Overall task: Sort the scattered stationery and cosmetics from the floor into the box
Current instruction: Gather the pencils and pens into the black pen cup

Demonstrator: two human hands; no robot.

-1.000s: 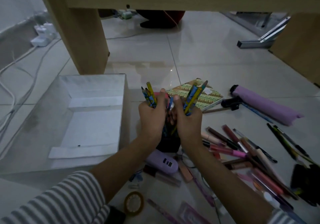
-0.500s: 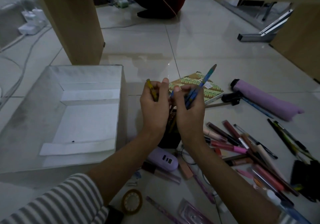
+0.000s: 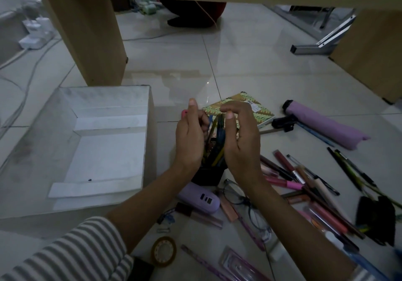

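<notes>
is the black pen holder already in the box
No, the pen holder stands on the floor outside the box, just beside its right wall.

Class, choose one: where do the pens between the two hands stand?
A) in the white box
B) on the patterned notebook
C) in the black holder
C: the pens stand in the black holder, outside the white box.
</notes>
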